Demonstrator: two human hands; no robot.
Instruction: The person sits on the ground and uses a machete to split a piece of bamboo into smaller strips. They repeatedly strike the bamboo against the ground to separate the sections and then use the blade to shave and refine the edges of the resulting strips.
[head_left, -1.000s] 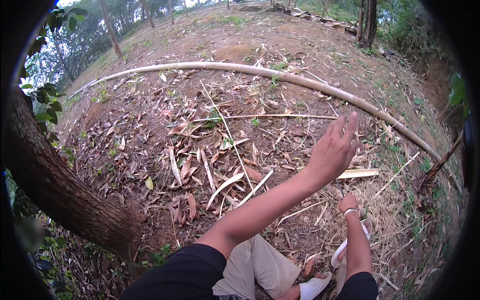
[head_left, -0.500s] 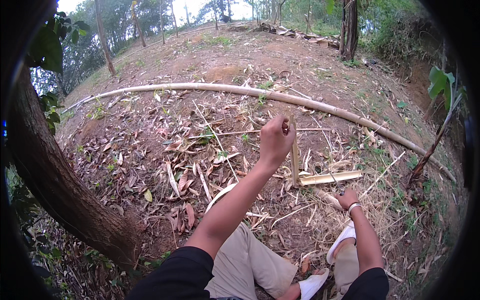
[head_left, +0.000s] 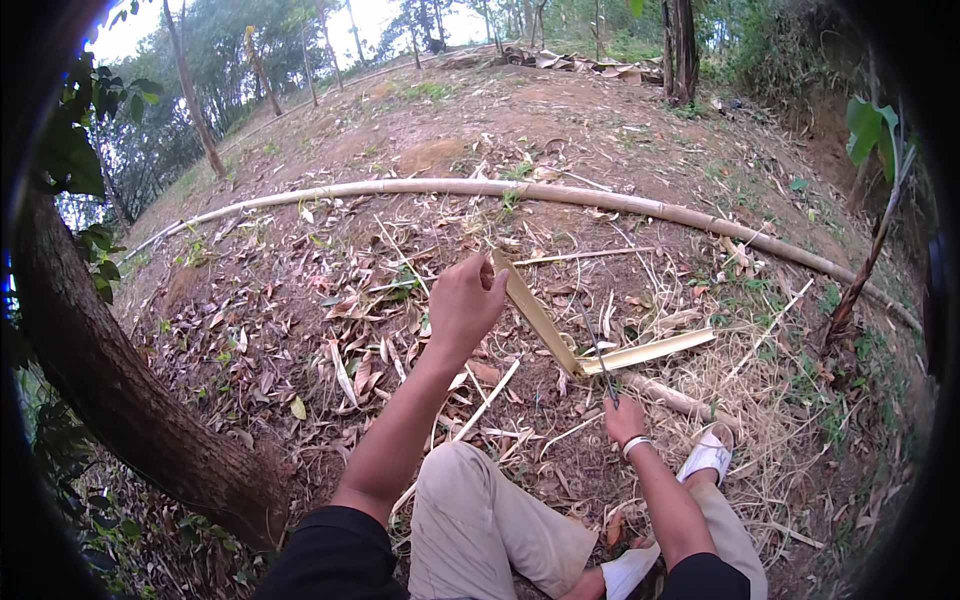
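Note:
My left hand (head_left: 466,305) is closed on the upper end of a split bamboo strip (head_left: 540,318). That strip leans down to the right, its lower end meeting a second pale split bamboo length (head_left: 660,350) at a sharp angle near the ground. In my right hand (head_left: 626,420) is the handle of a long, thin-bladed knife (head_left: 600,362). Its dark blade points up and away, passing close to where the two bamboo lengths meet; whether it touches them I cannot tell. A short round bamboo piece (head_left: 680,398) lies just beyond my right hand.
A long bamboo pole (head_left: 560,192) lies across the slope ahead. At left leans a thick tree trunk (head_left: 130,390); a thin sapling (head_left: 868,270) stands at right. Dry leaves and pale shavings (head_left: 790,440) litter the ground around my white shoes (head_left: 708,455).
My left hand has moved left and slightly down, tilting the bamboo strip from upright to leaning left. My right hand has shifted left, bringing the knife blade beside the bamboo's bend.

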